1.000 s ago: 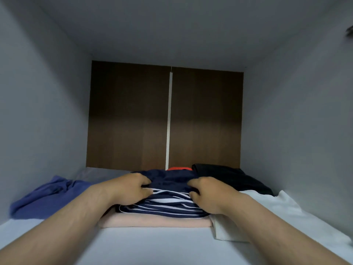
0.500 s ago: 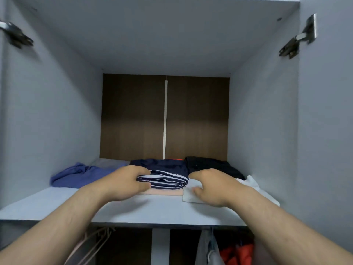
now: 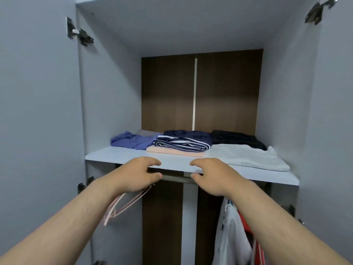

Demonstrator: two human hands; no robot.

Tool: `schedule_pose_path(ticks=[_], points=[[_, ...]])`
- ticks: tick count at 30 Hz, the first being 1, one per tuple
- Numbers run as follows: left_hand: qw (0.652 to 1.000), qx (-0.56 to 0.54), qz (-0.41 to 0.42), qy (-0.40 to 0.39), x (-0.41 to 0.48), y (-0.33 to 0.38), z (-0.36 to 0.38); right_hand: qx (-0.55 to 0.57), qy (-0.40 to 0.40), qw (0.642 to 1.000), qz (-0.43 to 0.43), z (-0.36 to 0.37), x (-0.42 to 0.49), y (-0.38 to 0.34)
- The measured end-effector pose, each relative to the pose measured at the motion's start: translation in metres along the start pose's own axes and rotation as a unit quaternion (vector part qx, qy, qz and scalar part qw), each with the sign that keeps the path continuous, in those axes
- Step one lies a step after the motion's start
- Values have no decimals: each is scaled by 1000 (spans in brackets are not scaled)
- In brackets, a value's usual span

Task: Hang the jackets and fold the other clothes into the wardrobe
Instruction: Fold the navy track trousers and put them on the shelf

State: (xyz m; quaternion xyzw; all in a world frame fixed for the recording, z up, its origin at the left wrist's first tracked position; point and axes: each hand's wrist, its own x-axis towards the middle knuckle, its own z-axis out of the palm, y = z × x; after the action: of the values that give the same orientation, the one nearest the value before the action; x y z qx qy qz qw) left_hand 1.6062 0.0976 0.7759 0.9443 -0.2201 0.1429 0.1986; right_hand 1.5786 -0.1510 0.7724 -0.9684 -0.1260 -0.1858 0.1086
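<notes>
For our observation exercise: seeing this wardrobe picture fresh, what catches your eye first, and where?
The left hand and right hand hover open before the front edge of the pale grey wardrobe shelf, holding nothing. On it, a folded navy garment with white stripes lies on a folded peach cloth, beside a folded white cloth at right. Below left hang pink wire hangers.
</notes>
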Motion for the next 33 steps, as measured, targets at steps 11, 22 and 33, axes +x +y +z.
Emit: schedule_pose_path(ticks=[11, 22, 33], points=[[1000, -16, 12, -22, -61, -35, 4, -15, -32, 999, 3, 20, -45, -46], [998, -4, 47, -40, -115, -89, 23, -13, -45, 996, 72, 57, -100, -113], [985, -28, 99, -137, -184, -53, 46, -31, -26, 991, 130, 37, -195, -143]])
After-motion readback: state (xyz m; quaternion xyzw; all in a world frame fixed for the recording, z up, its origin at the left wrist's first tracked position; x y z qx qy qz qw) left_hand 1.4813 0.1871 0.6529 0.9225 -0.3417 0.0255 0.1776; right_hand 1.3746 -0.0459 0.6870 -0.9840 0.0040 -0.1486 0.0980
